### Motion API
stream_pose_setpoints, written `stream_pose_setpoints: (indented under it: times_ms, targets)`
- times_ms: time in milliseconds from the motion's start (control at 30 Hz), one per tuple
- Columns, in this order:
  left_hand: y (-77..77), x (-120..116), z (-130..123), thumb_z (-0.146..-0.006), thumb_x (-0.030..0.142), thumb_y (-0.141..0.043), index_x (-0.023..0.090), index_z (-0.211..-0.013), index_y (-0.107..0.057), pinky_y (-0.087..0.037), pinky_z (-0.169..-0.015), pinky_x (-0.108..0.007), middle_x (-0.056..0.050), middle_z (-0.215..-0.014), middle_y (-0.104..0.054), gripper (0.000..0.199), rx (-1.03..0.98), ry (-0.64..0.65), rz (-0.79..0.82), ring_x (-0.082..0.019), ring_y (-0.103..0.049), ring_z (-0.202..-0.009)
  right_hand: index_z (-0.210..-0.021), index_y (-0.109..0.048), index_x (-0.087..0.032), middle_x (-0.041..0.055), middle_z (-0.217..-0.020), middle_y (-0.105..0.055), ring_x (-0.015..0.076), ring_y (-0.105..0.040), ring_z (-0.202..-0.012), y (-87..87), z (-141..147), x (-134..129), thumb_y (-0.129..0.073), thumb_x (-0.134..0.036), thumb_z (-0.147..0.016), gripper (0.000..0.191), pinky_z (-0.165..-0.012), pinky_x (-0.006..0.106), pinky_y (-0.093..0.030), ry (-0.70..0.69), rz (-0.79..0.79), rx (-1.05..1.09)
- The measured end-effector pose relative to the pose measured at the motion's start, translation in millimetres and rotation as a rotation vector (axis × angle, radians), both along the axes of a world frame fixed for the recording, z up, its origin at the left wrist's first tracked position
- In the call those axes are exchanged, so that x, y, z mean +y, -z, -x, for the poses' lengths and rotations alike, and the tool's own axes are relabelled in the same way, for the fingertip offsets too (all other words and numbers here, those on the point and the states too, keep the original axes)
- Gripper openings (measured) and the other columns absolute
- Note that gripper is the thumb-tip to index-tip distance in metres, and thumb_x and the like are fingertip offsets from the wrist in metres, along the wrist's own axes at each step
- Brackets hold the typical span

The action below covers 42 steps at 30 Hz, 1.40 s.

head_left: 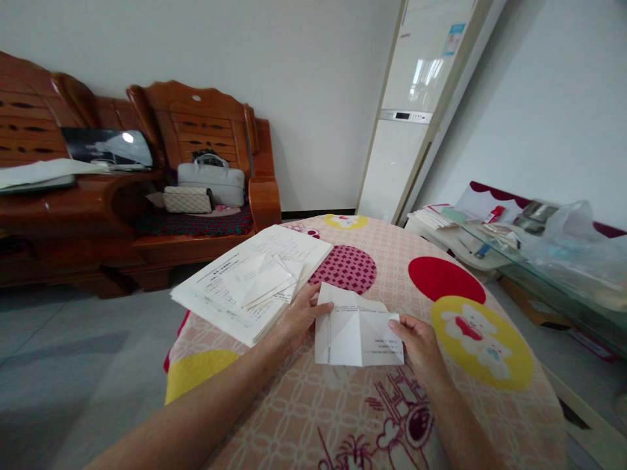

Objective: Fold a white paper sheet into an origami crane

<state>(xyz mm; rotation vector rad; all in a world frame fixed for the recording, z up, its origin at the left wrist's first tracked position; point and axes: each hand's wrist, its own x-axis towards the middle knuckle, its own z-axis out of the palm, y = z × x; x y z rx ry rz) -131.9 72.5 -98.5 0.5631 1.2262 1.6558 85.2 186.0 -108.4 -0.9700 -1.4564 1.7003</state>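
Between my hands is a creased, partly folded sheet of printed paper (360, 336), just over the patterned tablecloth (304, 398). My left hand (306, 313) pinches its left edge, thumb on top and the other fingers partly hidden. At the right edge, my right hand (414, 333) grips the sheet between thumb and fingers. Left of my left hand lies a thick stack of printed papers (206, 294). On top of that stack rest several folded white papers (264, 277).
Behind the table stands a wooden armchair (196, 127) with a grey bag (230, 186) and a quilted purse (187, 200). A tall white air conditioner (399, 150) is at the back. To the right, a glass-topped stand (519, 261) holds papers and a plastic bag (571, 235).
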Motion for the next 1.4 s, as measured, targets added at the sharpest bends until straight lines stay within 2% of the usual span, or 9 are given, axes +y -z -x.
stream_pose_setpoints:
  times_ms: [100, 233, 533, 633, 767, 867, 933, 1033, 1400]
  targets:
    - [2.0, 0.2, 2.9, -0.068, 0.023, -0.078, 0.026, -0.139, -0.042, -0.051, -0.079, -0.031, -0.009, -0.115, -0.064, 0.08, 0.012, -0.043, -0.024, -0.024, -0.063, -0.099, -0.077, -0.071, -0.013, 0.0044, -0.067, -0.07, 0.0169, -0.059, -0.058, 0.8, -1.9, 0.7, -0.078, -0.039, -0.066, 0.029, -0.053, 0.026, -0.045, -0.014, 0.006, -0.027]
    - [2.2, -1.3, 6.5, -0.065, 0.024, -0.08, 0.021, -0.132, -0.052, -0.05, -0.083, -0.032, -0.011, -0.121, -0.061, 0.073, 0.078, -0.036, -0.047, -0.024, -0.061, -0.103, -0.076, -0.07, -0.013, 0.0042, -0.064, -0.069, 0.0171, -0.058, -0.056, 2.4, -3.8, 2.4, -0.078, -0.039, -0.066, 0.029, -0.052, 0.026, -0.045, -0.023, 0.005, -0.051]
    - [4.0, -1.8, 4.8, -0.06, 0.026, -0.083, 0.017, -0.112, -0.067, -0.048, -0.064, -0.028, -0.008, -0.093, -0.067, 0.055, 0.218, 0.067, 0.064, -0.02, -0.063, -0.076, -0.075, -0.069, -0.012, 0.0067, -0.066, -0.07, 0.0197, -0.062, -0.058, 0.3, -3.1, 0.6, -0.077, -0.041, -0.066, 0.032, -0.05, 0.028, -0.049, -0.046, 0.031, -0.084]
    - [5.4, -1.7, 5.2, -0.061, 0.027, -0.082, 0.018, -0.109, -0.069, -0.043, -0.055, -0.025, -0.004, -0.079, -0.065, 0.051, 0.296, 0.045, 0.095, -0.016, -0.059, -0.063, -0.088, -0.069, -0.012, 0.0076, -0.07, -0.072, 0.0228, -0.065, -0.059, -0.1, -5.1, 2.1, -0.076, -0.042, -0.066, 0.038, -0.047, 0.03, -0.051, -0.006, 0.015, -0.107]
    - [3.6, -2.7, 6.5, -0.063, 0.029, -0.08, 0.019, -0.105, -0.071, -0.04, -0.05, -0.023, -0.002, -0.07, -0.062, 0.043, 0.405, 0.056, 0.106, -0.015, -0.056, -0.057, -0.117, -0.063, -0.015, 0.0121, -0.098, -0.073, 0.0241, -0.069, -0.071, 0.5, -7.2, 5.7, -0.076, -0.041, -0.068, 0.057, -0.058, 0.034, -0.057, 0.14, -0.283, -0.202]
    - [2.7, -2.2, 6.5, -0.061, 0.031, -0.08, 0.018, -0.098, -0.074, -0.041, -0.051, -0.024, -0.003, -0.072, -0.063, 0.039, 0.454, 0.046, 0.077, -0.015, -0.056, -0.058, -0.115, -0.068, -0.017, 0.0165, -0.129, -0.06, 0.024, -0.068, -0.087, 0.7, -5.6, 5.0, -0.068, -0.038, -0.077, 0.044, -0.07, 0.036, -0.059, 0.127, -0.617, -0.28]
    - [2.7, -1.4, 5.5, -0.059, 0.031, -0.081, 0.018, -0.094, -0.075, -0.042, -0.052, -0.025, -0.004, -0.075, -0.065, 0.038, 0.44, 0.034, 0.049, -0.016, -0.056, -0.06, -0.109, -0.071, -0.018, 0.016, -0.136, -0.054, 0.0264, -0.064, -0.104, 1.2, -3.0, 3.2, -0.063, -0.037, -0.082, 0.034, -0.077, 0.037, -0.058, 0.094, -0.752, -0.27]
    - [1.9, -0.7, 2.7, -0.057, 0.031, -0.083, 0.018, -0.091, -0.075, -0.044, -0.055, -0.025, -0.004, -0.078, -0.066, 0.037, 0.382, 0.031, 0.006, -0.018, -0.058, -0.065, -0.103, -0.073, -0.02, 0.014, -0.131, -0.058, 0.0263, -0.06, -0.114, 1.8, 0.0, 0.7, -0.057, -0.033, -0.088, 0.026, -0.083, 0.037, -0.057, 0.044, -0.803, -0.248]
    - [-5.6, -2.0, 0.1, -0.064, 0.031, -0.081, 0.019, -0.09, -0.076, -0.046, -0.072, -0.027, -0.007, -0.095, -0.067, 0.028, 0.46, 0.04, -0.094, -0.022, -0.06, -0.087, -0.096, -0.074, -0.022, 0.009, -0.104, -0.073, 0.0227, -0.068, -0.095, -4.9, 0.9, -5.7, -0.058, -0.026, -0.088, 0.019, -0.083, 0.037, -0.056, 0.006, -0.913, -0.244]
